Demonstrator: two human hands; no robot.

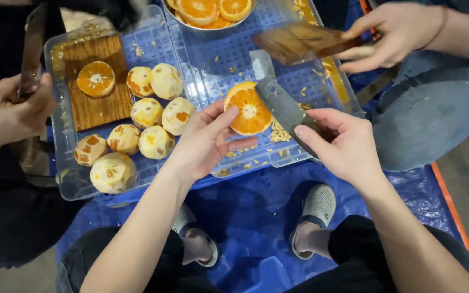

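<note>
Orange flesh faces up on the halved orange (pixel 248 110) that the left hand (pixel 204 142) pinches by its rim with thumb and fingers, above the clear plastic tray (pixel 202 70). Closed around a handle, the right hand (pixel 343 144) lays the knife (pixel 280 106) blade against the half's right edge. Peeled oranges (pixel 147 122) lie beside a wooden board (pixel 96 103) on the tray, while other people's hands (pixel 397 32) work at either side.
</note>
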